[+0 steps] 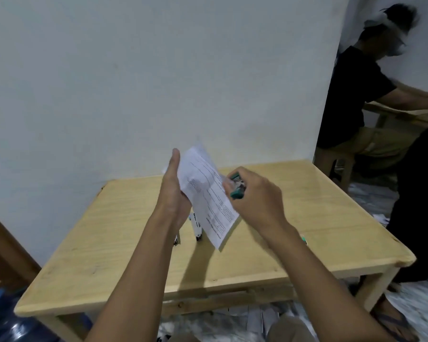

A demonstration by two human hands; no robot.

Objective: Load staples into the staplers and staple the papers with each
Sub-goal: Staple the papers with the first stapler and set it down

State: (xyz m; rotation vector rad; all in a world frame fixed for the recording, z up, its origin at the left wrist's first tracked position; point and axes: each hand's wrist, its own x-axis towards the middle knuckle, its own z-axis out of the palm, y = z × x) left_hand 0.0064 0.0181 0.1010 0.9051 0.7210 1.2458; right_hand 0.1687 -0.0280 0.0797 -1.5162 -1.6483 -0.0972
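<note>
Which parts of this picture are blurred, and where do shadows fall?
Head view: the green stapler in the right hand and the seated person are motion-blurred; the papers cast a soft shadow on the table, toward the camera.

A light wooden table [109, 243] is shown with most of its top bare. Near its middle a white stapler [198, 229] with a black end is laid on the wood. Just to its left a small dark-and-white item [176, 240] is seen, mostly hidden. Near the right edge a small green-and-white piece [304, 239] is laid. Beneath the table, the floor [371, 197] is strewn with paper scraps [257, 319].
</note>
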